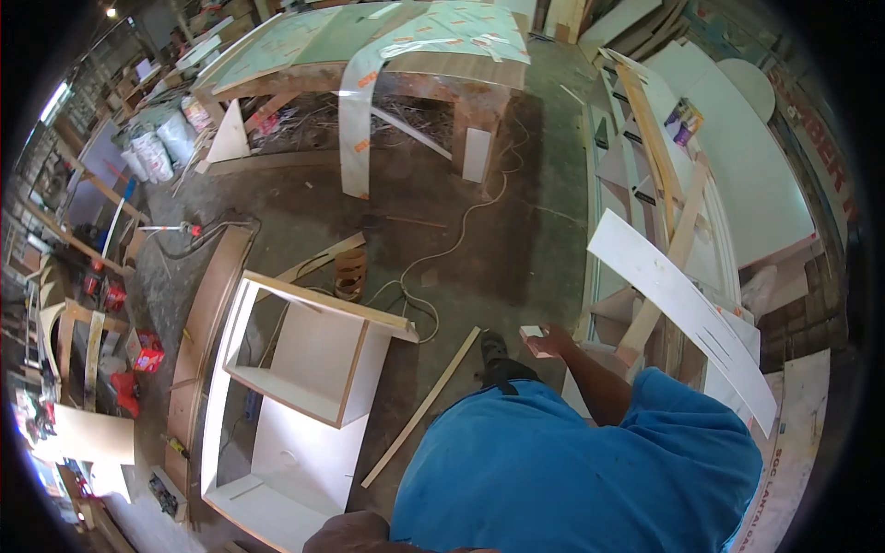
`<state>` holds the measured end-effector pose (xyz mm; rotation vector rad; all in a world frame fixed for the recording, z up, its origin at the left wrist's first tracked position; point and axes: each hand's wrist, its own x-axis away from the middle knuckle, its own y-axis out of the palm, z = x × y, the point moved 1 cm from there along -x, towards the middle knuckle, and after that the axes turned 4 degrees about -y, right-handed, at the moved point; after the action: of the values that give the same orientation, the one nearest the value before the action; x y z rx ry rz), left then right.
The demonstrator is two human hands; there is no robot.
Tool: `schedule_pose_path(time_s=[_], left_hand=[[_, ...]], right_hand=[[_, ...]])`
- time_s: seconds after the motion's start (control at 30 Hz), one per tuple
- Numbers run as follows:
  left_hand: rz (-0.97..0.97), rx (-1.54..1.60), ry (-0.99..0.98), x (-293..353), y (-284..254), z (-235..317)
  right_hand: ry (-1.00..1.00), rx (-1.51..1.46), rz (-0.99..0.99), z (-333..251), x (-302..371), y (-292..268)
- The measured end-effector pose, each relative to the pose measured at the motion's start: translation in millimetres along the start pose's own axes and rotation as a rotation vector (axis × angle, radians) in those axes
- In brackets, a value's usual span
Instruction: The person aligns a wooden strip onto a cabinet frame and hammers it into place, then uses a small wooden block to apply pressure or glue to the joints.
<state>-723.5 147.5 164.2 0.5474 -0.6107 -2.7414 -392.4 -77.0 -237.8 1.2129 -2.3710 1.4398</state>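
Note:
My right hand (552,342) reaches out ahead of my blue shirt, its fingers closed on a small white-faced block (532,333). The block is held above the floor, near my dark shoe (495,350); its exact kind is unclear. At the lower edge, part of my left arm or hand (350,534) shows beside the near end of a white cabinet carcass (367,369). Its fingers are hidden. The carcass has raw wood-coloured edges and an open boxed section. A narrow wooden strip (424,405) lies on the floor between the carcass and me.
A workbench (433,88) with patterned sheeting stands ahead. To the right, a long white panel (682,313) leans across wooden framing (678,244). A cable (458,224) winds over the floor. A long brown board (205,341) lies left of the carcass, near a red box (146,350).

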Motion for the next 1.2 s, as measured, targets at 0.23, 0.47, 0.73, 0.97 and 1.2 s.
schedule_pose_path(time_s=[0.23, 0.47, 0.73, 0.97, 1.2], left_hand=[[-0.101, -0.005, -0.091, -91, 20, -54], [-0.096, -0.109, -0.163, -177, 60, -89], [-0.234, -0.081, -0.223, -287, 63, -140], [-0.493, -0.147, -0.305, -385, 58, -178], [-0.370, -0.997, -0.522, -489, -61, -252]], right_hand=[[0.023, 0.064, 0.077, 72, -31, -23], [0.228, 0.062, 0.096, 150, -44, -51], [0.439, 0.076, -0.140, 194, -59, -73], [0.665, -0.131, -0.010, 221, -30, -64], [0.880, -0.280, 0.100, 193, -36, -36]])
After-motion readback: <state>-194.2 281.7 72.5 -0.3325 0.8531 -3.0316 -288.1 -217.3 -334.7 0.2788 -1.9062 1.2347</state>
